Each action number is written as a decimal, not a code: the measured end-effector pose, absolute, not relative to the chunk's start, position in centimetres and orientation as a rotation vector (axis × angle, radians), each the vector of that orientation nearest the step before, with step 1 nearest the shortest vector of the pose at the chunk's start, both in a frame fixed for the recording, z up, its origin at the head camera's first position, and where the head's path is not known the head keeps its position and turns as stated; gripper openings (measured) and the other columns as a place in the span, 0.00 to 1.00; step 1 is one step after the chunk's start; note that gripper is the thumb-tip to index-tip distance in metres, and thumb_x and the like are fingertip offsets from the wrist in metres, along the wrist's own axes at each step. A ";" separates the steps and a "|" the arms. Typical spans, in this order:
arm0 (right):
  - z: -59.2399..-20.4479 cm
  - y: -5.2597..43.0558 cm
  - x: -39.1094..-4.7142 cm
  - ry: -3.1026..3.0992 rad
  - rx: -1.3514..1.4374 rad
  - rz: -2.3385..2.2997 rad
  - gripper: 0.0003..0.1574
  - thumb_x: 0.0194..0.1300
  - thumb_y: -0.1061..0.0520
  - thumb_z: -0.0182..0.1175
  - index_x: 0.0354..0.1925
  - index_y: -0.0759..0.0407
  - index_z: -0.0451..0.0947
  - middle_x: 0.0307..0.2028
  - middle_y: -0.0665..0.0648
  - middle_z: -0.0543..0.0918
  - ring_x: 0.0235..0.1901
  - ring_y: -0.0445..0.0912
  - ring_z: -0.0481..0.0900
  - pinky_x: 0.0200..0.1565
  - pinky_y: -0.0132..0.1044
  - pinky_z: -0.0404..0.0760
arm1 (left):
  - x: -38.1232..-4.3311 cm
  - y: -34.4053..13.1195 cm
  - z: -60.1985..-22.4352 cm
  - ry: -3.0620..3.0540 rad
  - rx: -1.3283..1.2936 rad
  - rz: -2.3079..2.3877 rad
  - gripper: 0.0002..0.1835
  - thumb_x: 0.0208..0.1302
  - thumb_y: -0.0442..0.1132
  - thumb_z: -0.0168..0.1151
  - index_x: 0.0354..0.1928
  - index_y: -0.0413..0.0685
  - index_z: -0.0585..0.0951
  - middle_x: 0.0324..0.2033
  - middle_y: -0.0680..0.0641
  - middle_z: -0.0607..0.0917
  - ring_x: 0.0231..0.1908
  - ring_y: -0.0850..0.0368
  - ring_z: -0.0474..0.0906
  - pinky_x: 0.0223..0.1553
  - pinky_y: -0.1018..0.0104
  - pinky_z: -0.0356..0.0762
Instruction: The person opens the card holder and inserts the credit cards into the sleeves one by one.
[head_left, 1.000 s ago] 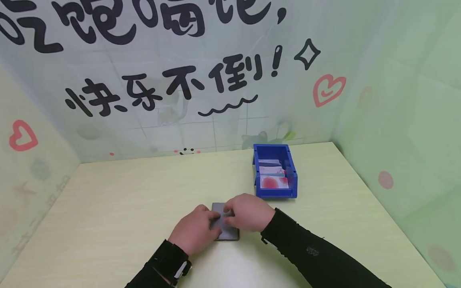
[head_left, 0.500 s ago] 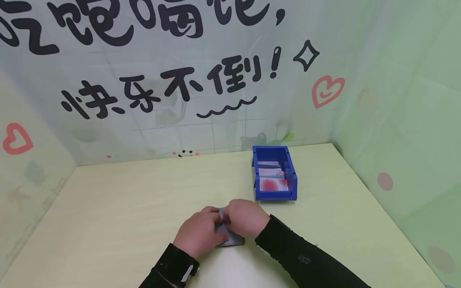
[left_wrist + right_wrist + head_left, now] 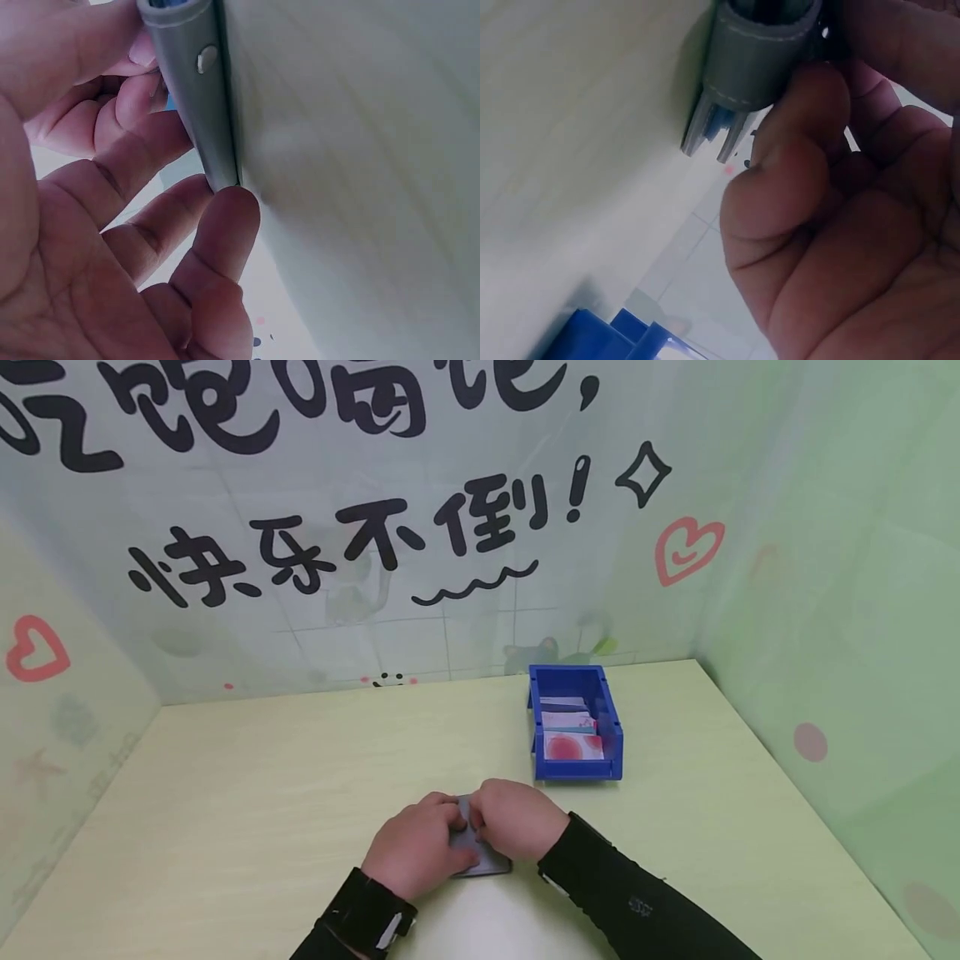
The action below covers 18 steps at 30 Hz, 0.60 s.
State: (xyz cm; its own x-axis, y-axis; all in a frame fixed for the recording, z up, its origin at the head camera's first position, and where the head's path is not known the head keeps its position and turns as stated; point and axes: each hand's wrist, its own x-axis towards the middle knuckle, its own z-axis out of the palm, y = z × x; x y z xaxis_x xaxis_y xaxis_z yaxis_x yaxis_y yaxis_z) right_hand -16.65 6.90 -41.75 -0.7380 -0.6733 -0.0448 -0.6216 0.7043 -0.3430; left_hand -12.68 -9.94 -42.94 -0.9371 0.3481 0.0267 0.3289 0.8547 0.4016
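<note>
Since a second ago, left hand (image 3: 416,846) and right hand (image 3: 519,820) have drawn together over a grey case (image 3: 492,860), which has turned slightly and slid a little toward four o'clock on the pale table (image 3: 262,793).

At the case's nine o'clock, the left hand grips it, thumb on the upper face and fingers curled to the side that bears a silver stud (image 3: 207,59); should that hold loosen, a pull from the other side would likely skid or twist the case. At centre, blue shows between two layers beyond a stitched band (image 3: 754,64); an uneven tug there could strain the seam or spill whatever is inside. At two o'clock, the right hand, fingers bunched, appears to pinch the case, though the shadowed wrist view hides exactly what is caught; too shallow a pinch could slip off. Farther right, between one and two o'clock, a blue bin (image 3: 579,770) of cards (image 3: 573,746) stands near enough to be knocked if that hand jerked free.

Bin and cards keep their place; a second earlier, the right fingers were parted above the case and more of its face lay bare.
</note>
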 end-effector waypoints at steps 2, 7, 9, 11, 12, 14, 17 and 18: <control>-41.9 6.9 -16.6 2.739 -1.055 -0.477 0.15 0.55 0.64 0.61 0.18 0.48 0.72 0.19 0.43 0.71 0.21 0.38 0.68 0.24 0.28 0.69 | -12.6 -9.9 -42.9 2.970 0.541 0.635 0.15 0.44 0.56 0.70 0.31 0.59 0.81 0.49 0.52 0.78 0.38 0.56 0.77 0.34 0.60 0.77; -42.5 7.2 -16.4 2.746 -1.094 -0.477 0.16 0.57 0.62 0.61 0.19 0.47 0.70 0.21 0.44 0.69 0.22 0.38 0.67 0.25 0.28 0.68 | -12.4 -9.9 -43.0 2.958 0.542 0.634 0.15 0.44 0.56 0.70 0.30 0.58 0.81 0.49 0.52 0.78 0.36 0.56 0.77 0.31 0.61 0.76; -42.8 7.4 -16.3 2.748 -1.109 -0.474 0.16 0.59 0.61 0.60 0.20 0.47 0.69 0.23 0.44 0.69 0.23 0.38 0.66 0.25 0.28 0.68 | -12.4 -9.9 -43.1 2.966 0.544 0.622 0.15 0.44 0.57 0.70 0.29 0.59 0.81 0.49 0.52 0.78 0.36 0.56 0.77 0.31 0.62 0.76; -42.8 7.7 -16.4 2.732 -1.104 -0.502 0.15 0.60 0.61 0.59 0.20 0.47 0.69 0.23 0.44 0.69 0.23 0.38 0.67 0.25 0.29 0.68 | -12.4 -9.7 -43.2 2.972 0.546 0.616 0.15 0.44 0.57 0.70 0.30 0.59 0.81 0.49 0.52 0.78 0.36 0.57 0.77 0.30 0.62 0.76; -42.8 7.9 -16.5 2.720 -1.091 -0.524 0.15 0.60 0.61 0.58 0.21 0.47 0.69 0.23 0.44 0.69 0.23 0.38 0.67 0.26 0.29 0.68 | -12.4 -9.7 -43.2 2.974 0.550 0.611 0.15 0.44 0.57 0.70 0.30 0.59 0.81 0.49 0.52 0.78 0.35 0.58 0.76 0.30 0.63 0.75; -42.7 8.5 -16.7 2.698 -1.055 -0.563 0.14 0.62 0.60 0.58 0.22 0.47 0.70 0.23 0.44 0.70 0.24 0.38 0.68 0.26 0.30 0.69 | -12.4 -9.5 -43.2 2.980 0.554 0.595 0.16 0.44 0.58 0.70 0.30 0.58 0.81 0.49 0.52 0.79 0.33 0.59 0.76 0.28 0.64 0.75; -42.2 9.5 -17.0 2.672 -0.995 -0.622 0.13 0.64 0.58 0.59 0.24 0.48 0.70 0.22 0.45 0.71 0.24 0.39 0.69 0.27 0.32 0.70 | -12.5 -9.2 -43.1 2.992 0.546 0.570 0.20 0.44 0.60 0.69 0.32 0.55 0.82 0.48 0.52 0.79 0.31 0.61 0.74 0.28 0.66 0.74; -42.1 9.9 -17.1 2.668 -0.994 -0.629 0.12 0.64 0.57 0.59 0.24 0.47 0.69 0.22 0.45 0.71 0.24 0.39 0.69 0.27 0.32 0.70 | -12.6 -9.1 -43.0 2.998 0.541 0.557 0.21 0.44 0.61 0.69 0.33 0.54 0.82 0.48 0.52 0.79 0.31 0.61 0.74 0.28 0.66 0.73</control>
